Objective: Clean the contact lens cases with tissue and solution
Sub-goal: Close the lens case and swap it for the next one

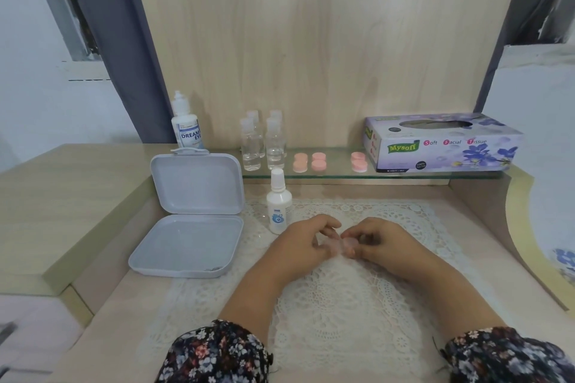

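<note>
One small translucent pink lens case (341, 245) was held above the middle of the lace mat (339, 298), pinched between two hands. The fingers of the left hand (306, 242) were curled onto its left end, and the fingers of the right hand (378, 241) were curled onto its right end.

One white plastic box (189, 218) was seen standing open at the mat's left edge, its lid upright. One small white bottle (279, 202) was seen upright just beside the box, at the mat's back left corner.

On the glass shelf (342, 176) along the back of the tabletop, four clear bottles (263, 143) were counted in a tight group at the left end. Pink round caps (319, 161) were laid out to their right: four close together, and two more (358, 161) stacked apart, nearer the one tissue box (441, 143) at the shelf's right end. One larger white solution bottle (185, 124) was placed at the back left, behind the box.
</note>
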The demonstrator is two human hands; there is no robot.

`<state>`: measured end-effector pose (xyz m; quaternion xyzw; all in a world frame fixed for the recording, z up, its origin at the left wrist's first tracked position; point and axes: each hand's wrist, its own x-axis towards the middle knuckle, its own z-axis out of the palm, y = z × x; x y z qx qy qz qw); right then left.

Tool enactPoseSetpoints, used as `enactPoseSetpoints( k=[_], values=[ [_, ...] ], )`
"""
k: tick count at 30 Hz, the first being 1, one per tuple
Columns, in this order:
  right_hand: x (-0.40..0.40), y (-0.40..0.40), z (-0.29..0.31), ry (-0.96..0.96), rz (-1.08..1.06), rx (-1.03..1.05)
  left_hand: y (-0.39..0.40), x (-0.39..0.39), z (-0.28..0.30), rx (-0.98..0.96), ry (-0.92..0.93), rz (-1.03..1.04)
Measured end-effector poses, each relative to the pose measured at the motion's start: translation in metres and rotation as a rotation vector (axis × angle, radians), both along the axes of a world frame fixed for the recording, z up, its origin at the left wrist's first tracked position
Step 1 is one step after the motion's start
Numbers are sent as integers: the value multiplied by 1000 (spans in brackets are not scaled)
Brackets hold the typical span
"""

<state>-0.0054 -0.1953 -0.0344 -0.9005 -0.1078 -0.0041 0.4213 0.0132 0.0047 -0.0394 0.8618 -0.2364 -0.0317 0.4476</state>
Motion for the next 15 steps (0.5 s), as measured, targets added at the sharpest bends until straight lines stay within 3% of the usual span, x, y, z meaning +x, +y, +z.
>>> enactPoseSetpoints(
  k=[15],
  values=[
    [0, 0, 1, 1, -1, -14, -3, -7, 6, 97, -39, 39]
  ],
)
